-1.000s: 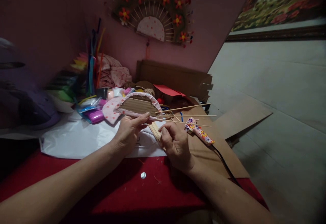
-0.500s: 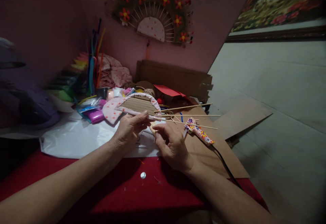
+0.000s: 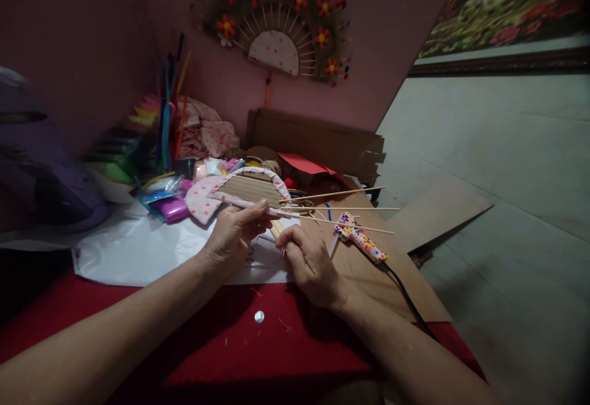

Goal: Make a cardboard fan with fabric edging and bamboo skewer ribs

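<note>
My left hand point(image 3: 239, 233) grips the straight edge of a half-round cardboard piece point(image 3: 246, 190), thumb on top. Pink dotted fabric wraps its rim, and the bare corrugated side faces me. Three thin wooden sticks point(image 3: 341, 209) jut out to the right from its end. Just below, my right hand point(image 3: 311, 260) is closed, thumb against the curled fingers; what it pinches, if anything, is too small to make out. Beside its fingertips, a bundle of wooden sticks point(image 3: 277, 228) shows partly under the cardboard. A second dotted half-round piece point(image 3: 203, 199) lies behind my left hand.
A flower-patterned glue gun point(image 3: 362, 237) with a black cord lies on a brown board point(image 3: 391, 294) at right. Packets of coloured material point(image 3: 173, 208) crowd the left. White plastic point(image 3: 124, 257) covers part of the red cloth point(image 3: 193, 343). A decorated fan point(image 3: 276, 24) hangs on the wall.
My right hand's fingers have curled in and shifted slightly right and down, uncovering more of the stick bundle. My left hand and the cardboard piece have stayed in place.
</note>
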`<state>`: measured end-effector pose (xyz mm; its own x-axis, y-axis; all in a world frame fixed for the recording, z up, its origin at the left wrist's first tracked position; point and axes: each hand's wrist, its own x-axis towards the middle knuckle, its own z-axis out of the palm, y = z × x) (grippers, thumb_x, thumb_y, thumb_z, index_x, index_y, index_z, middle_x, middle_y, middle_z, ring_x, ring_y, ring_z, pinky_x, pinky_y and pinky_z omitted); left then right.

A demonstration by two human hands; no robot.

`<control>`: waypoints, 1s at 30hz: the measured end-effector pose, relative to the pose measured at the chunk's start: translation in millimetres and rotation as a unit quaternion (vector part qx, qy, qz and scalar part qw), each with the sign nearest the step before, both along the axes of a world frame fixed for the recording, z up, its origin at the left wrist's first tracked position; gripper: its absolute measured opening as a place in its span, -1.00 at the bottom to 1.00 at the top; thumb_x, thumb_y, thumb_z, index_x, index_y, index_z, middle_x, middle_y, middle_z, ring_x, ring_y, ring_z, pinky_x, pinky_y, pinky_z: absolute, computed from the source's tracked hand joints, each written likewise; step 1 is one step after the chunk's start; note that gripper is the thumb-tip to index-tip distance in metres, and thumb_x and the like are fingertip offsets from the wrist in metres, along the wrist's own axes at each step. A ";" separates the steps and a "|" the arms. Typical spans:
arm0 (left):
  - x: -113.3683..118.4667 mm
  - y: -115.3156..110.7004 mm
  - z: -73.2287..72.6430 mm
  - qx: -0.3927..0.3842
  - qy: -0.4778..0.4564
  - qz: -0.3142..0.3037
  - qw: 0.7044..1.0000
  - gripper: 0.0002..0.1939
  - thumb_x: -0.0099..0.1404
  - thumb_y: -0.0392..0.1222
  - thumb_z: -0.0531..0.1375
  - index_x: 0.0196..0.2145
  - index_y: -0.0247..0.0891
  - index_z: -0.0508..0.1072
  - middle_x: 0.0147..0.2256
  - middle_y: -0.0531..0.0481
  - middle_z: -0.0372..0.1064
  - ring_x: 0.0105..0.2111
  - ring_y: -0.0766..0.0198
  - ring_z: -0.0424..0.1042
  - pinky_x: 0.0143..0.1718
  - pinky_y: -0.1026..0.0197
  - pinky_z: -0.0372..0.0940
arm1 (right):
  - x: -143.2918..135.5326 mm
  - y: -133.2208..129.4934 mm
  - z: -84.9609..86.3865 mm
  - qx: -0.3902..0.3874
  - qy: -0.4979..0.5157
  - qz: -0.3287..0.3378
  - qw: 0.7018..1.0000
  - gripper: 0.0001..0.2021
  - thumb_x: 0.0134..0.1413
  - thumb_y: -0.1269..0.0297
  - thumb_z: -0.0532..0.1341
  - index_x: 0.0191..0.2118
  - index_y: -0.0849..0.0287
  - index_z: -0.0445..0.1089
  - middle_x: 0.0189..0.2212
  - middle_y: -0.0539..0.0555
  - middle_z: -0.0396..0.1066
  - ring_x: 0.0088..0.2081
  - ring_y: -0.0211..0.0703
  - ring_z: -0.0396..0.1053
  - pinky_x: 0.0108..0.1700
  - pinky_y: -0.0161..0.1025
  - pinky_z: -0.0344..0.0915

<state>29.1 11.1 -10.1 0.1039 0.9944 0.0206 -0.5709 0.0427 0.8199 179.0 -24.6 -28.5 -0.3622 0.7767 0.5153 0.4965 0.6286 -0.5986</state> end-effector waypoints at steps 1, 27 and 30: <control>-0.1 -0.2 0.1 0.001 -0.002 0.001 1.000 -0.81 -0.02 -0.19 0.33 -0.45 -0.35 0.50 -0.48 -0.05 0.46 -0.46 0.29 0.39 -0.40 0.24 0.23 | -0.1 0.1 0.5 -0.006 -0.002 0.002 1.000 -0.83 0.14 0.45 -0.06 -0.32 0.16 0.24 -0.54 -0.04 0.27 -0.53 -0.29 0.21 -0.45 -0.35 0.13; 1.1 5.6 -4.9 -0.132 0.028 0.004 0.991 -0.85 0.22 -0.40 0.12 -0.48 -0.48 0.43 -0.45 -0.22 0.47 -0.51 0.30 0.47 -0.47 0.34 0.38 | -1.5 4.9 -6.1 0.048 -0.027 -0.095 0.994 -0.73 0.21 0.22 0.03 -0.47 0.20 0.30 -0.61 -0.01 0.28 -0.55 -0.31 0.21 -0.46 -0.34 0.05; 2.7 5.5 -5.6 -0.164 0.024 -0.004 0.986 -0.82 0.23 -0.45 0.09 -0.51 -0.48 0.40 -0.46 -0.25 0.47 -0.46 0.26 0.49 -0.44 0.34 0.40 | -2.0 4.1 -5.8 0.056 -0.026 -0.086 0.994 -0.72 0.21 0.22 0.04 -0.48 0.21 0.30 -0.64 -0.03 0.25 -0.59 -0.33 0.19 -0.48 -0.34 0.03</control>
